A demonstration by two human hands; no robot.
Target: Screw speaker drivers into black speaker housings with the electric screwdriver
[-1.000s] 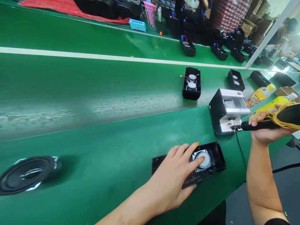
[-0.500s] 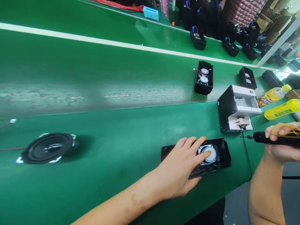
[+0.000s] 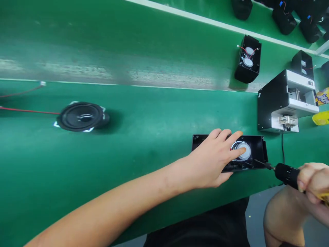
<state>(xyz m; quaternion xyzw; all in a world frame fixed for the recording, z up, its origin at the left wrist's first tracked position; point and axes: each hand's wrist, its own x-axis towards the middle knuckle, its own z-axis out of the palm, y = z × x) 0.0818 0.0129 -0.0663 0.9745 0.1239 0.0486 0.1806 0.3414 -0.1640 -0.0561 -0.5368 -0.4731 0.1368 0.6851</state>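
Note:
A black speaker housing [image 3: 257,147] lies flat on the green bench. My left hand [image 3: 213,157] spans it, thumb along the near wall and fingers over the top, gripping it; a fingertip presses on the round white-backed speaker [image 3: 245,152] inside. The hand hides the housing's left half. In my right hand [image 3: 312,180], the fingers wrap round a black electric screwdriver [image 3: 286,174]. Its thin bit points left over the housing's right end, close to the round speaker; whether it touches a screw cannot be made out. Yellow strands show by the right hand.
A black and silver machine [image 3: 273,103] with a cable stands behind the housing. Left on the bench lies an oval black speaker [image 3: 81,116] with a red wire. Another housing [image 3: 248,70] with two round speakers sits farther back. A yellow bottle [image 3: 321,118] is at the right edge.
My right hand has brought the screwdriver from beside the machine down and left to the housing's right end. My left hand keeps its grip. The view has shifted downward.

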